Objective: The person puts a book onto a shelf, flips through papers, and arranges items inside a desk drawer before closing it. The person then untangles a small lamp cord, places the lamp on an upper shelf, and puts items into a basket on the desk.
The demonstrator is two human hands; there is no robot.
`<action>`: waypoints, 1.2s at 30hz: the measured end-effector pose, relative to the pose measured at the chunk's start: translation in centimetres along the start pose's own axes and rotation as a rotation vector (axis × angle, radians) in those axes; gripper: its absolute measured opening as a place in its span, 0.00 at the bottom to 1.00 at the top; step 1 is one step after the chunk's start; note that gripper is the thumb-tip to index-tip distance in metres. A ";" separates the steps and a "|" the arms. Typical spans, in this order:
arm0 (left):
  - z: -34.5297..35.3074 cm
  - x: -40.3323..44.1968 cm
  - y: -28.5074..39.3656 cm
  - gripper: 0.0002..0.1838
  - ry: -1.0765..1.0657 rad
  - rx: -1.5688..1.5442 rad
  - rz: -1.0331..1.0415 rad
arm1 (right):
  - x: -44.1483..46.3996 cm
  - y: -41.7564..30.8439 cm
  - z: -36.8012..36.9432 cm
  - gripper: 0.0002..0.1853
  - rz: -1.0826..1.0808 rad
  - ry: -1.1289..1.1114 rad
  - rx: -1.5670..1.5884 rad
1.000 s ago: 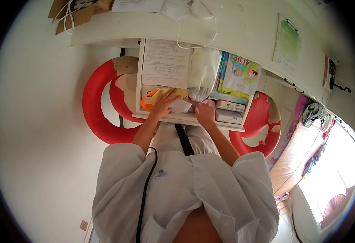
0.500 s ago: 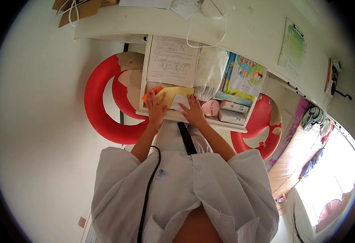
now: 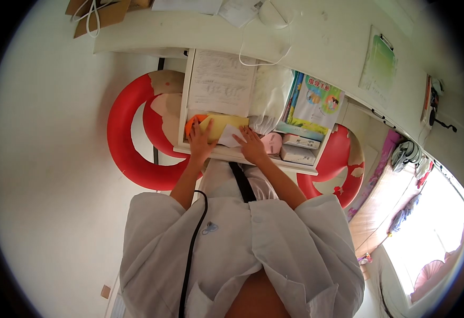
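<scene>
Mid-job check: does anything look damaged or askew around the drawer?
Yes, damage: the left red padding has ragged beige patches where its covering seems to have peeled away, and the right red padding looks similarly worn. In the drawer, the white sheet lies at an angle over the yellow sheet.

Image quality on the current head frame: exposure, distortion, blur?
Head view: window at lower right is blown out to white; head view: wide-angle distortion, with the edge of the desk bowing and the corners black; head view: printed sheet looks pale, its text too soft to read; head view: left hand and right hand are clear, with no obvious motion blur.
</scene>
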State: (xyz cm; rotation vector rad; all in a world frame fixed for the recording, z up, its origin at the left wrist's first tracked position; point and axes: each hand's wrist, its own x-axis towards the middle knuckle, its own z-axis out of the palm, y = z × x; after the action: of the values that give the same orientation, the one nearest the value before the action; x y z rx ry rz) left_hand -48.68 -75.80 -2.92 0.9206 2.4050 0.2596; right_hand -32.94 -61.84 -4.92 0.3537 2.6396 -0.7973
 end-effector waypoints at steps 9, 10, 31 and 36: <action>1.0 0.0 -0.2 0.45 -0.019 0.104 -0.030 | -0.2 1.2 0.9 0.32 -0.046 0.044 0.031; 1.2 -0.1 -0.3 0.45 -0.006 0.113 -0.024 | -0.3 1.5 1.2 0.32 -0.079 0.091 0.034; -1.2 -2.2 -0.9 0.47 0.071 0.101 -0.032 | -1.3 -3.7 -10.6 0.28 0.229 0.567 0.047; -1.4 -1.8 -1.6 0.47 0.060 0.133 -0.008 | 3.0 -0.3 -9.0 0.33 0.355 0.465 -0.106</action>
State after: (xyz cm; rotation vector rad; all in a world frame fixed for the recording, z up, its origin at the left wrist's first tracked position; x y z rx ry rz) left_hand -49.24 -78.22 -1.52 0.9741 2.5055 0.1267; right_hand -38.15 -56.56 0.97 1.0539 2.8875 -0.5012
